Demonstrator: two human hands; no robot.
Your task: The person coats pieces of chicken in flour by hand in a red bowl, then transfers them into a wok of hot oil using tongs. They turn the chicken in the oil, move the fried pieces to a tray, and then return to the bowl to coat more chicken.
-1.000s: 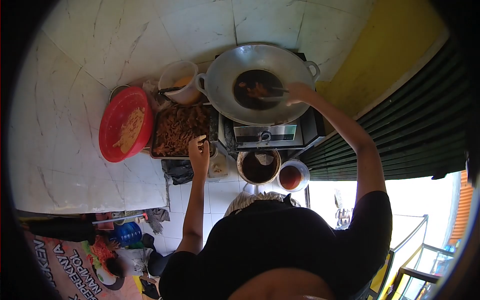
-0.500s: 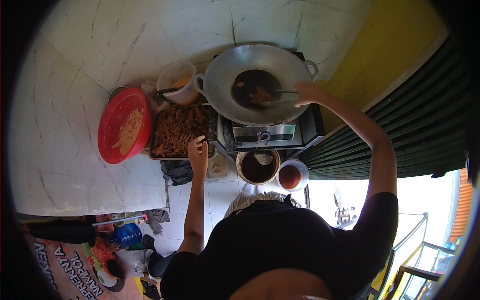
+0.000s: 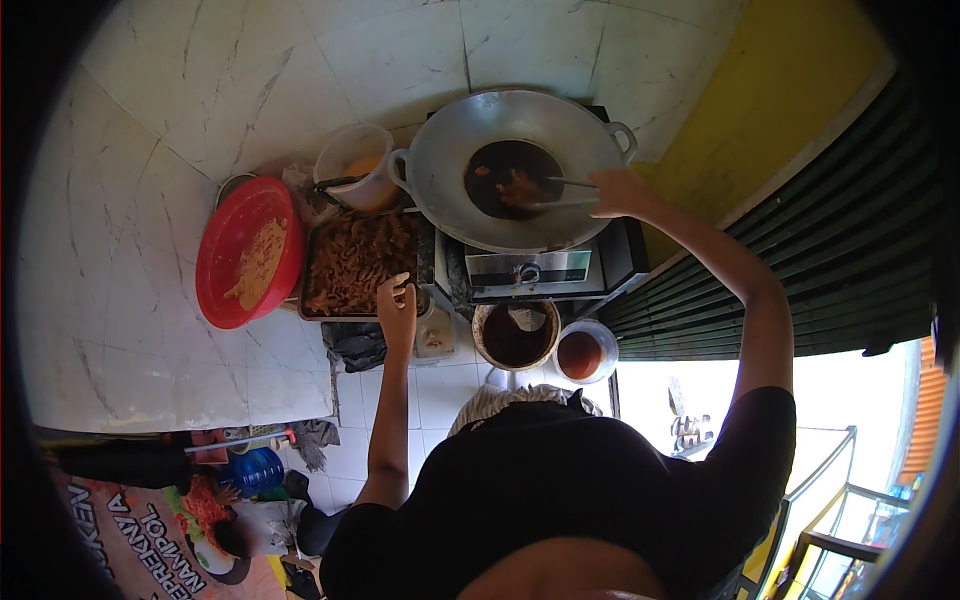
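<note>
My right hand (image 3: 618, 193) is closed on the handle end of metal tongs (image 3: 570, 192), which reach from the right into a large wok (image 3: 435, 180). Between the tongs' tips, in the dark oil, lies a brown fried piece (image 3: 520, 190); a smaller piece (image 3: 482, 171) floats to its left. At the near edge of a tray (image 3: 310, 316) heaped with brown fried pieces (image 3: 360, 262) is my left hand (image 3: 397, 293). Its fingers are curled and pale stuff coats the fingertips; whether they hold anything is too small to tell.
A red basin (image 3: 215, 250) with batter and a clear tub (image 3: 385, 185) flank the tray. The wok stands on a stove (image 3: 530, 268). Below are a dark-filled pot (image 3: 515, 335) and a bucket (image 3: 582, 352). A person (image 3: 275, 525) is at lower left.
The tongs' tips have spread a little around the fried piece, which has shifted slightly up in the oil. My left hand has hardly moved.
</note>
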